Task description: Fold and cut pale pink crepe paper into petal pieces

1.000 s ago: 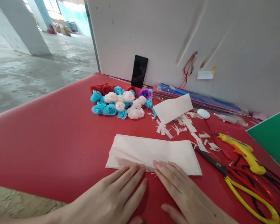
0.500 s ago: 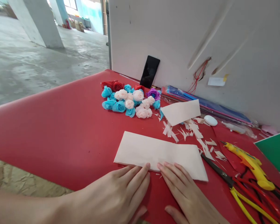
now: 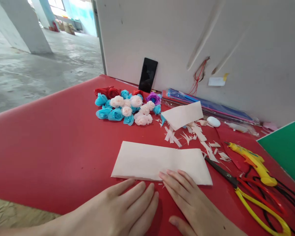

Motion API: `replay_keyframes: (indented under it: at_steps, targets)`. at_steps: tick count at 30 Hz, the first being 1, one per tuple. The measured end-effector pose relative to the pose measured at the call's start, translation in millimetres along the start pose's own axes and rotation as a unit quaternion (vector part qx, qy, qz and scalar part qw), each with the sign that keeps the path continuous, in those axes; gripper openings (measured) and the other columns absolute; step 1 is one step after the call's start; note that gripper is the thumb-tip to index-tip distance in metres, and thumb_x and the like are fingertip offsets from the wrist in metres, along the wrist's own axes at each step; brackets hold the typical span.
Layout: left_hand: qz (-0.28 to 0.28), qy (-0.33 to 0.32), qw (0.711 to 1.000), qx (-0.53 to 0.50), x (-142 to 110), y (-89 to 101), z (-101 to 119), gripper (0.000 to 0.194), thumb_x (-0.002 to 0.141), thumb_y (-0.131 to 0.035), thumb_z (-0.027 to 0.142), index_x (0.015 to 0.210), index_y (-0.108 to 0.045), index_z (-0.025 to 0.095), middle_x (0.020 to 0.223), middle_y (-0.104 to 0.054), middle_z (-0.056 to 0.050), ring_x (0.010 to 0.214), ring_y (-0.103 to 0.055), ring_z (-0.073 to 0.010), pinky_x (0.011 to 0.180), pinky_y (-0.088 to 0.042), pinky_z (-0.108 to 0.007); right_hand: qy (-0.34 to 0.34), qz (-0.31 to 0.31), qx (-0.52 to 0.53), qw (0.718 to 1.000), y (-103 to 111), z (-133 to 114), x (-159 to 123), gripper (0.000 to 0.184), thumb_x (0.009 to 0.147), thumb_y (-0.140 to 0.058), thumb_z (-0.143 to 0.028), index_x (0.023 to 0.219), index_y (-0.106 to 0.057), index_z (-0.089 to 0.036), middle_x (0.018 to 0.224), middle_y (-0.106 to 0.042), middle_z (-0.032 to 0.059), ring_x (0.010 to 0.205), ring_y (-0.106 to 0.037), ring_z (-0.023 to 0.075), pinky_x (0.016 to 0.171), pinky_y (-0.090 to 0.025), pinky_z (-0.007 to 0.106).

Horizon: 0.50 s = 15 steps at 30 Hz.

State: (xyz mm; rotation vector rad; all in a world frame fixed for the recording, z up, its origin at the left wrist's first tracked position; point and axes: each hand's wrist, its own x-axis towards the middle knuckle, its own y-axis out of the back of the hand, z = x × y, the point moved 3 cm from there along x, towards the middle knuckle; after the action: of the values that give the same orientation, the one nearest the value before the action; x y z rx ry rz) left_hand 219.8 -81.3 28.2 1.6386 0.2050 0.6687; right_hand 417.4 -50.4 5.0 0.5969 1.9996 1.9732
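A long folded strip of cream paper [image 3: 147, 160] lies flat on the red tabletop [image 3: 51, 144]. My right hand [image 3: 186, 200] rests on its near edge, fingertips flat on the paper, fingers stretched out and thumb apart. Just in front of that edge is my left hand [image 3: 130, 209], lifted off the paper, its fingers loosely extended and holding nothing. Close to the paper's right end lie scissors [image 3: 232, 180] with dark blades and red and yellow handles. Behind the strip, another piece of cream paper [image 3: 183, 114] sits over paper scraps [image 3: 198, 132].
Blue, pink, red and purple paper flowers [image 3: 126, 108] are clustered at the back. A black phone [image 3: 148, 74] leans on the white wall. To the right are a yellow glue gun [image 3: 254, 164], a white oval object [image 3: 213, 121], plastic-wrapped sheets [image 3: 211, 106] and a green board [image 3: 287, 150].
My left hand has come off the paper's edge and drawn back toward me. My right hand stays on the paper. The camera view has shifted slightly to the right.
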Motion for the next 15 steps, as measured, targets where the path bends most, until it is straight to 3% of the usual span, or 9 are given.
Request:
replay_keyframes:
  at_steps: [4, 8, 12, 15]
  targets:
    - [-0.009, 0.047, 0.996, -0.074, 8, 1.5, -22, 0.046, 0.084, -0.031, 0.005, 0.115, -0.062, 0.017, 0.110, -0.070, -0.007, 0.093, -0.067, -0.0200, 0.087, -0.053, -0.029, -0.024, -0.034, 0.034, 0.999, 4, -2, 1, 0.058, 0.091, -0.046, -0.035, 0.141, -0.034, -0.008, 0.146, -0.039, 0.0105, 0.137, -0.028, 0.0214, 0.114, -0.023, 0.036]
    - [-0.054, 0.056, 0.988, -0.130, 27, -5.0, -49, 0.055, 0.079, -0.033, 0.001, 0.128, -0.053, 0.015, 0.129, -0.060, -0.005, 0.114, -0.059, -0.0161, 0.099, -0.046, -0.027, -0.036, -0.053, 0.057, 0.996, 10, -5, 3, 0.055, 0.091, -0.046, -0.036, 0.139, -0.038, -0.008, 0.145, -0.041, 0.0122, 0.137, -0.028, 0.0215, 0.114, -0.021, 0.036]
    - [-0.108, 0.010, 0.981, -0.158, 41, -14.3, -59, 0.041, 0.095, -0.035, 0.018, 0.135, -0.045, 0.022, 0.143, -0.044, 0.000, 0.130, -0.043, -0.0145, 0.109, -0.034, -0.031, -0.035, -0.053, 0.074, 0.995, 10, -4, 3, 0.057, 0.092, -0.044, -0.038, 0.140, -0.035, -0.007, 0.146, -0.038, 0.0112, 0.137, -0.027, 0.0199, 0.115, -0.017, 0.034]
    - [-0.125, 0.012, 0.981, -0.147, 41, -21.8, -60, 0.043, 0.099, -0.034, 0.033, 0.139, -0.039, 0.020, 0.146, -0.038, -0.001, 0.133, -0.038, -0.0159, 0.110, -0.031, -0.033, -0.034, -0.054, 0.081, 0.995, 7, -3, 2, 0.059, 0.094, -0.039, -0.040, 0.142, -0.030, -0.006, 0.148, -0.036, 0.0099, 0.136, -0.026, 0.0211, 0.115, -0.016, 0.036]
